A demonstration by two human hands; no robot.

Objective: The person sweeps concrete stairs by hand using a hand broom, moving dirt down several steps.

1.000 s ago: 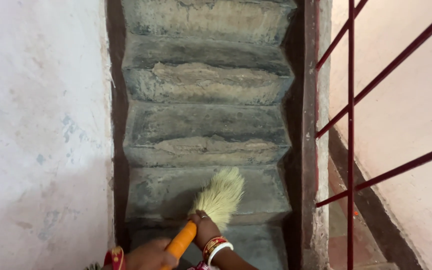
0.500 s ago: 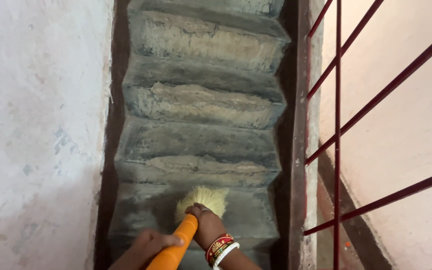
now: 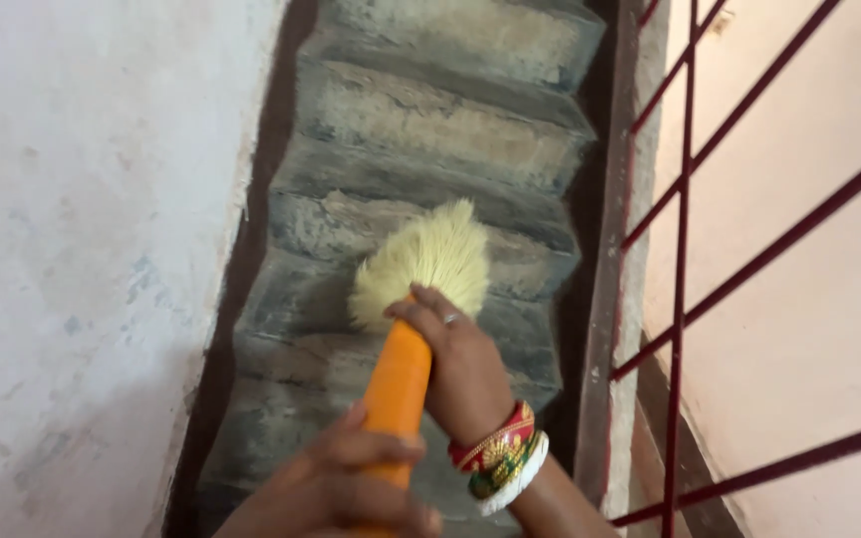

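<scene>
Presently, count: one broom (image 3: 406, 329); two hands; about five concrete steps (image 3: 430, 120) in view.
Left hand (image 3: 336, 488): closed round the lower orange handle (image 3: 398, 384), nearest the viewer.
Right hand (image 3: 460, 364): gripping the handle's upper end just below the bristles; ring on one finger, red and white bangles (image 3: 498, 458) at the wrist.
Broom axis: long axis runs near-upright up the picture, slightly rightward; pale yellow bristle head (image 3: 426, 264) points up the stair, over a worn step edge.
Surroundings: whitewashed wall (image 3: 82, 249) close on the left; dark red railing bars (image 3: 690, 199) on the right, pinkish wall (image 3: 819, 299) beyond.

left hand (image 3: 336, 488) cut off below, broom handle (image 3: 398, 377) partly hidden
</scene>
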